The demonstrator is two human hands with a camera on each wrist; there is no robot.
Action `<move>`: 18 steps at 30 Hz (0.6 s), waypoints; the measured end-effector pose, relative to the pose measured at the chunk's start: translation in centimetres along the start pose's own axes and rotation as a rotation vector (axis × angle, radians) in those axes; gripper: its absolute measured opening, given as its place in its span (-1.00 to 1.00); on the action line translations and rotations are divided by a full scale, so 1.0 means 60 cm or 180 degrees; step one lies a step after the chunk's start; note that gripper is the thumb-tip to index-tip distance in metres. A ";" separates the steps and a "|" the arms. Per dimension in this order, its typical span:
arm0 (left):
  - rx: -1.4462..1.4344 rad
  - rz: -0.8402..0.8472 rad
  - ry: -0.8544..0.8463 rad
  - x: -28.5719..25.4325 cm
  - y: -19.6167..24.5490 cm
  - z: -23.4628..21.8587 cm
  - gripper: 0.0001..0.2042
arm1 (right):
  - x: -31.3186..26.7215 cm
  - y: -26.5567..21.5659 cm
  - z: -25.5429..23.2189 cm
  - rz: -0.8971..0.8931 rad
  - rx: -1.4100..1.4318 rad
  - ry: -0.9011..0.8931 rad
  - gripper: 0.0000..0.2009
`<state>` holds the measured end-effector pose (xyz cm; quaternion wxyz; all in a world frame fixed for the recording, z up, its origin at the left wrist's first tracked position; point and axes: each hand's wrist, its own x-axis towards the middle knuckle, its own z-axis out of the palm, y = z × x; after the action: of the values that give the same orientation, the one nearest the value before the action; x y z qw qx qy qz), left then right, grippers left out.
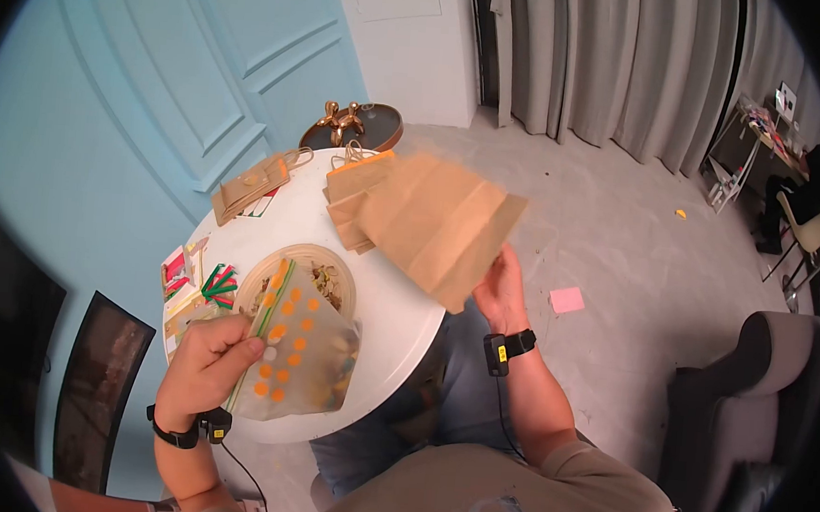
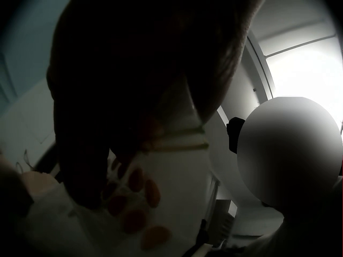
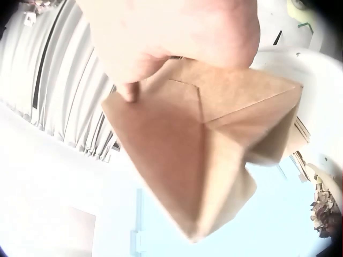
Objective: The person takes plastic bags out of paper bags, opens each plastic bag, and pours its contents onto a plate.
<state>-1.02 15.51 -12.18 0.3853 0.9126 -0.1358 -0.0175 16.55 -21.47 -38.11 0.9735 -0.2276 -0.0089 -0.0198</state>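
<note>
Fingers of the left hand (image 1: 204, 367) pinch a translucent orange-dotted zip bag (image 1: 303, 353) at 7 o'clock on the round white worktop (image 1: 397, 312). Right hand (image 1: 501, 286) grips a flat brown paper bag (image 1: 441, 225), raised over more stacked paper bags (image 1: 353, 190); a round woven tray (image 1: 333, 268) lies beneath.

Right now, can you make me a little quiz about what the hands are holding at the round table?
1. What does the right hand hold?
2. True or false: the left hand pinches a zip bag with orange dots.
3. Where are the spare paper bags stacked: A on the white table, B on the floor?

Key: 1. a brown paper bag, lifted above the table. 2. True. 3. A.
</note>
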 end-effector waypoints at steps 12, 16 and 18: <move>-0.0157 -0.0187 0.0154 -0.016 -0.062 0.001 -0.80 | -0.034 0.038 -0.112 0.0031 -0.1243 0.0811 -0.60; -0.0243 -0.0163 0.0153 -0.012 -0.070 0.005 -0.81 | -0.045 0.027 -0.129 0.0184 -0.0955 0.0433 -0.61; -0.0189 -0.0182 0.0018 -0.011 -0.071 0.000 -0.81 | -0.054 0.016 -0.148 0.0217 -0.1021 0.0410 -0.55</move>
<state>-0.68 18.49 -15.24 0.4119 0.9043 -0.1081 -0.0300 13.40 -24.46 -46.59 0.9233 -0.3785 0.0644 -0.0024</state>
